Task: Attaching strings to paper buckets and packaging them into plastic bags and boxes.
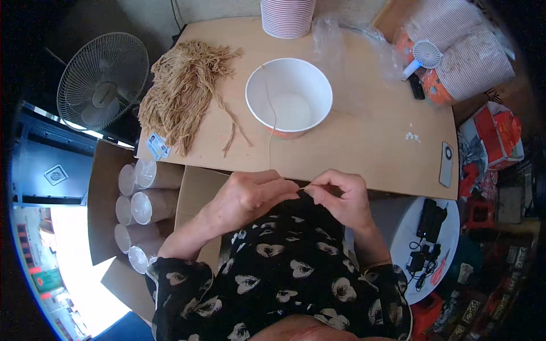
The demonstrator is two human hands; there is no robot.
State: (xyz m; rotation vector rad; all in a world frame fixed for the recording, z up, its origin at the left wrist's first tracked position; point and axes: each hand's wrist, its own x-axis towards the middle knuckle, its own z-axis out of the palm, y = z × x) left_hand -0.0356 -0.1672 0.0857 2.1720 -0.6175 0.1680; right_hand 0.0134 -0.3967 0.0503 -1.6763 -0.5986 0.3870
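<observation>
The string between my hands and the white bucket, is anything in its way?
Nothing visible. The string runs from the pinch of the left hand and right hand over bare table up to the bucket.

Bare desk to the right, clutter to the left and rear
The desk lies open between the white paper bowl and the phone; the twine bundle blocks the left, stacked cups and plastic wrap the far edge
</observation>
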